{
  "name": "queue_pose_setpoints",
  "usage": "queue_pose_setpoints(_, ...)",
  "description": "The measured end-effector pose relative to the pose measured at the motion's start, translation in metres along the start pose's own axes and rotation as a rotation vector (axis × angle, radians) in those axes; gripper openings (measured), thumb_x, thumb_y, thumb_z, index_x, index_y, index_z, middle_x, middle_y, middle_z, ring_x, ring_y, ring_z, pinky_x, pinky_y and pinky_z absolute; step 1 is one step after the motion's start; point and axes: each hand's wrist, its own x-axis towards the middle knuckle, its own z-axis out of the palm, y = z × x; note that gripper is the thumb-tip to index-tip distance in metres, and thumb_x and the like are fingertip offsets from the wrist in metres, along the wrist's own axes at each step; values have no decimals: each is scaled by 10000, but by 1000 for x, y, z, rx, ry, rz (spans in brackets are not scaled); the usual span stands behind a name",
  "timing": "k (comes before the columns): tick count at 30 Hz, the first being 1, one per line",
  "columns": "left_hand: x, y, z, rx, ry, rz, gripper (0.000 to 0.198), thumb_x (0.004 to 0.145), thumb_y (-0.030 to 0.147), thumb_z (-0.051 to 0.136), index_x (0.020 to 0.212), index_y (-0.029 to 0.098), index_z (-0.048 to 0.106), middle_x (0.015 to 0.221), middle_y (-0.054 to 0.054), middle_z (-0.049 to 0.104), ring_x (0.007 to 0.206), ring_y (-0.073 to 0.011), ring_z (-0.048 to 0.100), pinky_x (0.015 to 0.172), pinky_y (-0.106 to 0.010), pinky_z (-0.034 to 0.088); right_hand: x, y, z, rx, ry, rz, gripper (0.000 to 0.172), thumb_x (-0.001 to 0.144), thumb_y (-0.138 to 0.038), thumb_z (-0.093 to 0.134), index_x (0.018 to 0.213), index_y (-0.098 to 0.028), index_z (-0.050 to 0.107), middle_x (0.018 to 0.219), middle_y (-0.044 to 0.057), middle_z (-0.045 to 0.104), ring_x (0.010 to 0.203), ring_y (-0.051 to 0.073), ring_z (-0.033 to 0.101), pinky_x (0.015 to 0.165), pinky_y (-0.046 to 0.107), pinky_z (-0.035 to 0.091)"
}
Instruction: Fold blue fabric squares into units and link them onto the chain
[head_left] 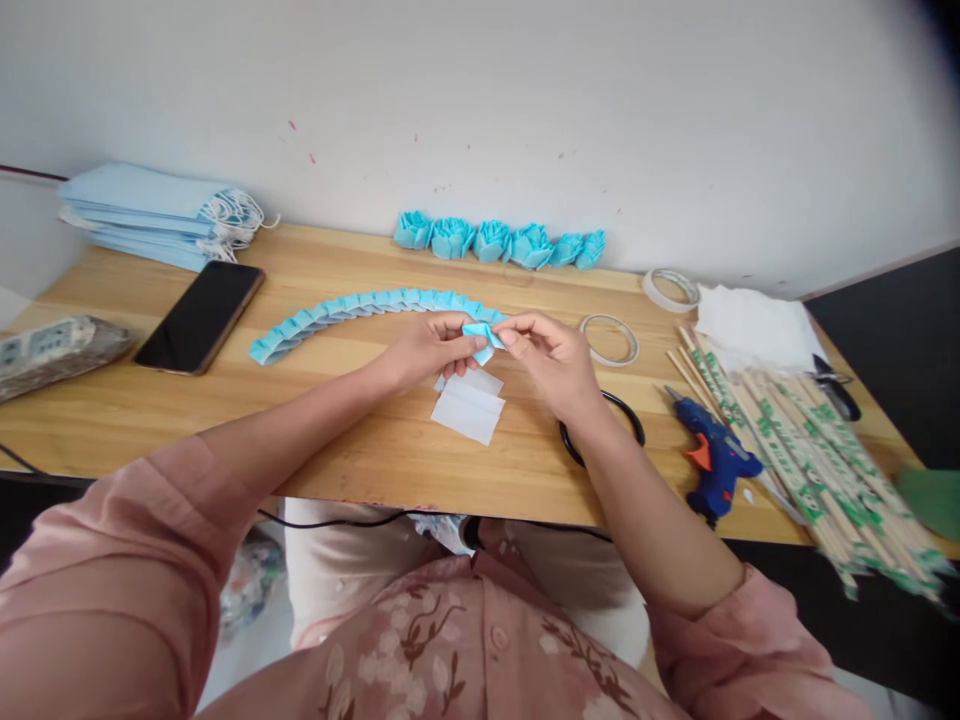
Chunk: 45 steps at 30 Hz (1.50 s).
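Between my two hands is a small folded piece of blue fabric (481, 338). My left hand (439, 348) pinches it from the left, thumb on top. The thumb and fingertips of my right hand (551, 360) are closed on its right edge. Just below lie a few flat white squares (469, 408), partly overlapping. Behind my hands, a curved row of folded blue pieces (360, 308) arcs across the table, its right end close to my fingers.
Blue fabric flowers (492, 241) line the wall. Masks (161, 210), a phone (201, 317) and a power strip (60, 350) lie left. To the right are tape rolls (634, 345), a black cable (639, 420), a blue glue gun (716, 460), wrapped chopsticks (799, 440) and white sheets (757, 325).
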Motion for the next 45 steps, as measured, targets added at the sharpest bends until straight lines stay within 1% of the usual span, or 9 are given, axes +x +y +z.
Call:
queue_pose_setpoints(4,0,1,-1,-13,-40,2,378,733,471,808,753,149,612,598,18,629,489,-60,533,463,-175,425,2,1,-3,18,-42,-31,257,854,-454,717,986,-233,730,956,19,743,876,164,669,796,303,540)
queue_pose_setpoints(7,0,3,-3,-13,-107,-36,379,730,467,813,738,150,606,576,20,618,473,-61,530,447,-174,413,3,-4,-12,11,-171,-72,272,896,-466,672,1075,-272,737,1102,30,747,1039,191,681,919,343,540)
queue_pose_setpoints(11,-1,5,-4,3,-191,-97,347,722,426,822,739,144,620,581,19,613,483,-63,539,446,-169,405,3,-12,-24,-34,-336,-141,198,913,-424,664,1019,-299,775,1197,26,739,1162,204,666,1046,369,486)
queue_pose_setpoints(16,-1,4,-5,32,-235,-144,265,753,362,801,790,143,658,593,17,613,501,-61,539,461,-160,395,4,-15,-30,-162,-407,-150,170,910,-385,662,993,-291,777,1160,26,754,1115,223,682,1007,380,502)
queue_pose_setpoints(21,0,1,-6,64,-280,-125,269,751,371,811,754,150,656,577,19,611,482,-54,514,449,-157,378,2,-19,-27,-245,-425,-85,160,890,-360,651,948,-250,751,966,13,781,882,198,706,835,320,532)
queue_pose_setpoints(23,-1,2,-5,73,-269,-122,261,764,359,803,737,150,649,571,20,609,475,-51,509,451,-157,377,2,-20,-27,-268,-424,-75,133,884,-337,652,922,-242,737,933,5,776,851,188,702,806,302,523)
queue_pose_setpoints(30,-2,11,-4,131,-242,-138,197,802,264,763,700,144,645,562,11,610,472,-58,524,467,-165,389,2,-20,-29,-283,-443,-97,149,898,-335,623,916,-241,738,928,2,771,849,187,690,805,299,495)
queue_pose_setpoints(37,-2,10,-5,140,-253,-127,208,809,277,761,688,153,644,561,11,607,466,-62,507,473,-179,375,3,-20,-30,-269,-465,-120,190,915,-352,614,967,-264,774,945,-7,787,841,177,699,797,284,487)
queue_pose_setpoints(45,-2,6,-9,229,-272,-67,205,809,293,755,681,164,661,556,13,607,480,-79,527,490,-186,375,3,-20,-28,-351,-475,-128,150,870,-258,624,898,-289,769,913,-31,792,807,184,702,783,303,489)
